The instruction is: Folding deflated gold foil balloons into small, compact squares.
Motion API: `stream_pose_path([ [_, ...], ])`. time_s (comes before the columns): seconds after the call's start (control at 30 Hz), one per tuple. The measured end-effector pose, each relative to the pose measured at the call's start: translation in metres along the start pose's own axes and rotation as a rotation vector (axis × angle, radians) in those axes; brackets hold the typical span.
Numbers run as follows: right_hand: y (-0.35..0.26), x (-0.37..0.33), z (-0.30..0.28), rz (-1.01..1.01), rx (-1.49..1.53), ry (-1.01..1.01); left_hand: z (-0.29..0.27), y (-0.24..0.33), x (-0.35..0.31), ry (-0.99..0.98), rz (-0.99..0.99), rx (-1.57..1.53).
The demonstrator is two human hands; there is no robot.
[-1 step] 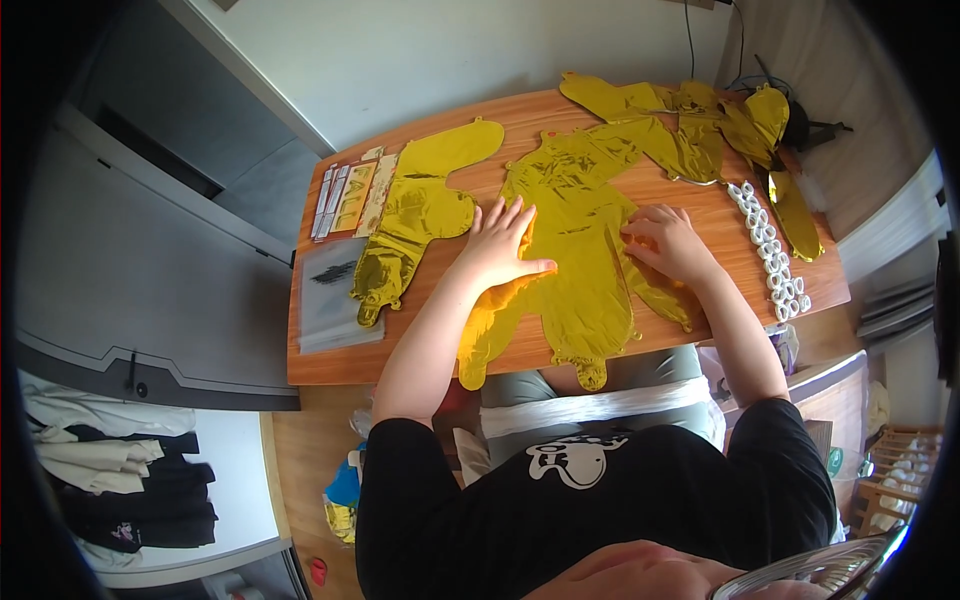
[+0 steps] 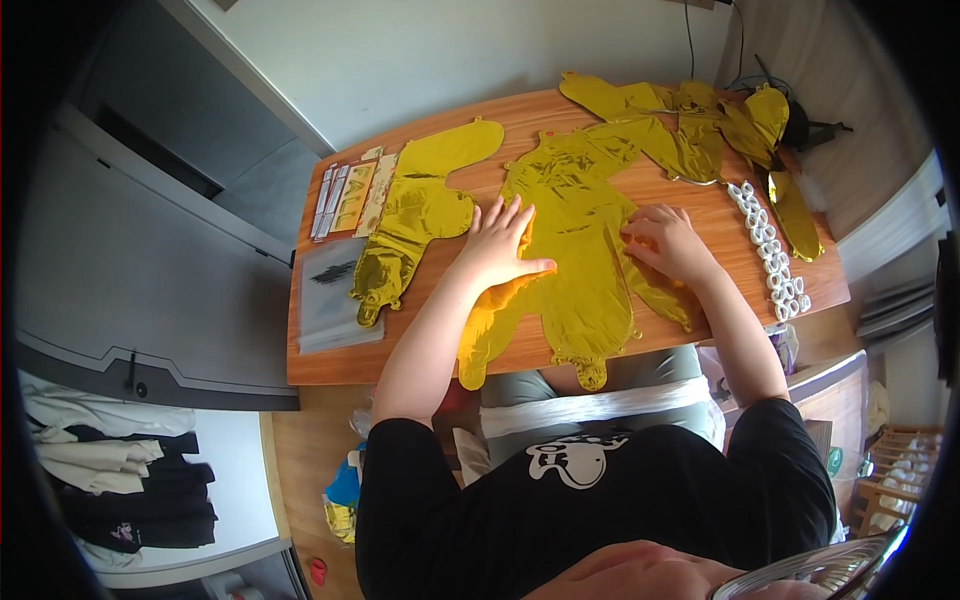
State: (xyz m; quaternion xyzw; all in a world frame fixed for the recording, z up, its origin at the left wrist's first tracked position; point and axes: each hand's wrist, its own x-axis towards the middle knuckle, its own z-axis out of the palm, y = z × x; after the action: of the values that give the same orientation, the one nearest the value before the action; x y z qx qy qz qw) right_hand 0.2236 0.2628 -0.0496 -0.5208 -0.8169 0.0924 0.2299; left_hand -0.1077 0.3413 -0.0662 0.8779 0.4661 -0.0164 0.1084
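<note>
Between our left hand (image 2: 497, 245), spread wide without grasping, and our curled right hand (image 2: 674, 243), whose hold we cannot tell, the gold foil piece (image 2: 582, 245) lies lengthwise toward us.

Between the left hand (image 2: 497, 243) and the right hand (image 2: 668, 243) there's a lane through the air, low over the flat gold foil sheet (image 2: 585, 285). To the right of the right hand — room here, a strip of bare table (image 2: 738, 260), until the row of white rings (image 2: 771, 255) fences it off. Beyond that hand, bunched foil (image 2: 690, 145) crowds the way. Left of the left hand it's tight: another foil piece (image 2: 430, 210) lies just beside the fingertips, leaving only a bare wooden gap alongside the forearm (image 2: 425, 345).
</note>
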Motion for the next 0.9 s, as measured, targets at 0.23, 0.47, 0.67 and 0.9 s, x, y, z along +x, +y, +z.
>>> stream_pose_path([
  [0.23, -0.001, 0.001, 0.003, 0.007, 0.018, 0.013, 0.004, -0.005, 0.0, 0.013, -0.001, -0.027],
  [0.47, 0.005, 0.003, 0.007, -0.004, 0.0, 0.022, 0.008, -0.014, 0.008, 0.029, 0.04, -0.075],
  [0.67, 0.01, 0.004, 0.01, 0.001, 0.0, 0.018, 0.01, -0.016, 0.01, 0.034, 0.042, -0.041],
  [0.9, 0.01, 0.003, 0.012, -0.017, -0.03, 0.043, 0.017, -0.022, 0.01, 0.07, 0.071, -0.097],
])
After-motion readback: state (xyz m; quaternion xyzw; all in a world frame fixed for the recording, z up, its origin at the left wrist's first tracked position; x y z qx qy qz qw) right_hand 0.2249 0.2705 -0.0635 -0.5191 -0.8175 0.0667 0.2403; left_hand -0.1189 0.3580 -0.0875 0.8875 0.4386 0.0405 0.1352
